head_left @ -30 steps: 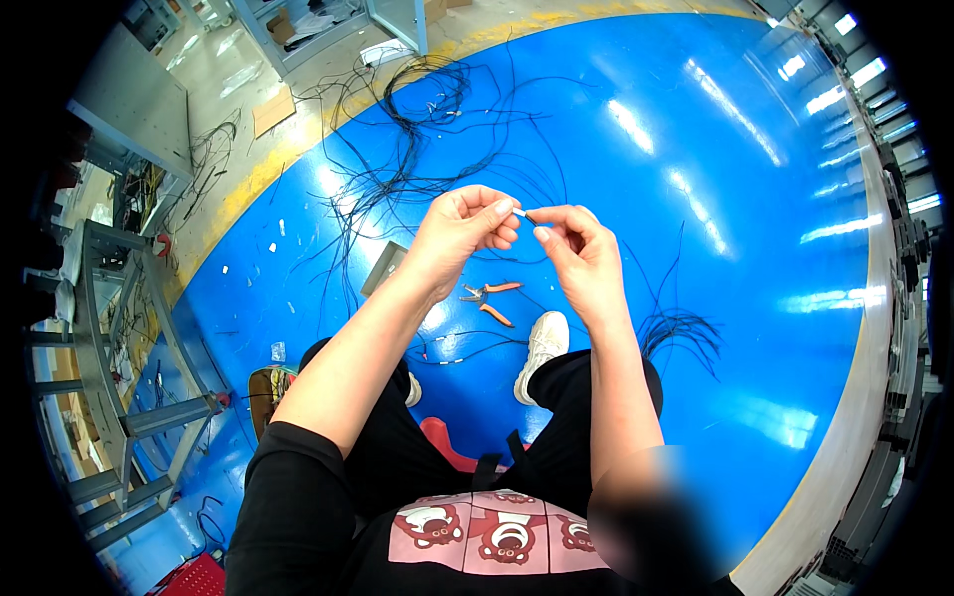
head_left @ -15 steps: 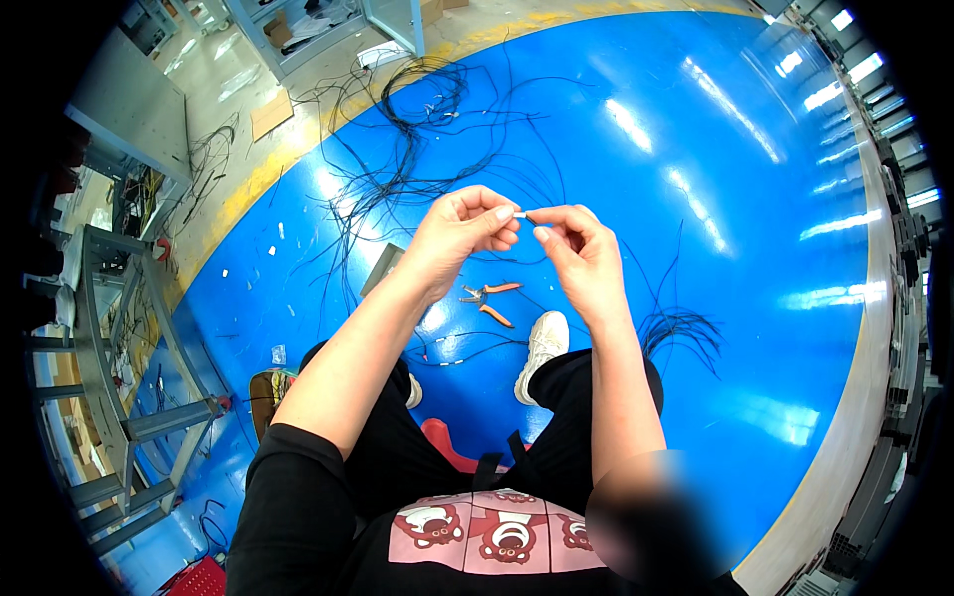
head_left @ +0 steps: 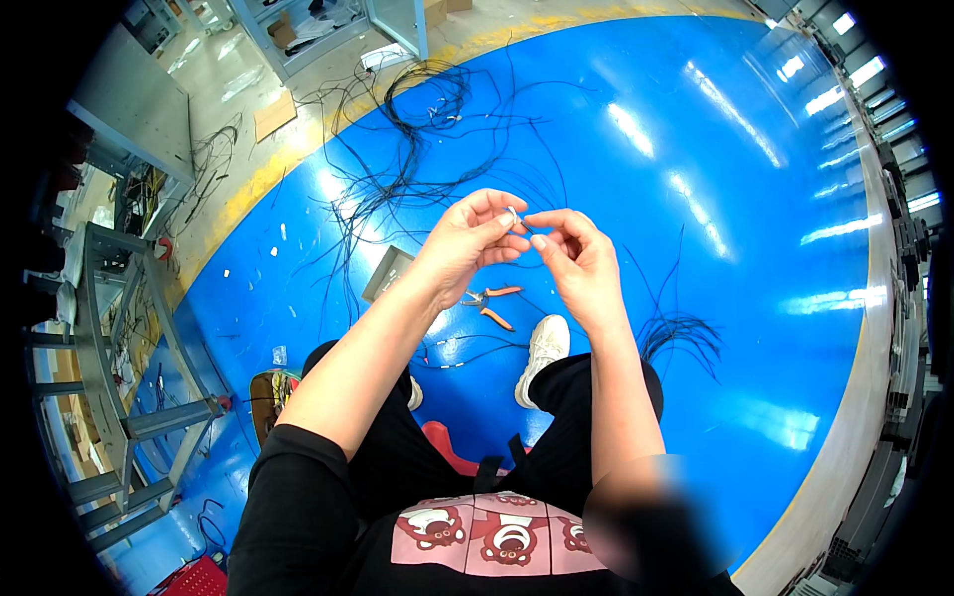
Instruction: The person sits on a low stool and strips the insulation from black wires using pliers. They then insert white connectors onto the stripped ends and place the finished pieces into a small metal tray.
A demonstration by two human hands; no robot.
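Observation:
Held out over the blue floor, my left hand (head_left: 475, 238) pinches a small white sleeve-like piece (head_left: 513, 215) between thumb and forefinger. My right hand (head_left: 579, 260) is just beside it, its thumb and forefinger closed on a thin dark wire (head_left: 528, 229) whose end points at the white piece. Whether wire and piece are joined is too small to tell. Below the hands, a pair of wire-stripping pliers (head_left: 496, 317) with orange handles lies spread on the floor. Partly behind my left forearm is a small grey open box (head_left: 386, 275).
A tangle of black wires (head_left: 402, 164) covers the floor ahead to the left. Another wire bundle (head_left: 682, 338) lies at the right. A metal step ladder (head_left: 149, 422) stands at the left, and a brown container (head_left: 268, 409) sits by my left leg. Wires with white sleeves (head_left: 452, 366) lie near my shoes.
The white piece has tilted from lying level between both hands to a steeper angle in my left fingertips. My left hand's lower fingers have spread a little; more of the grey box shows.

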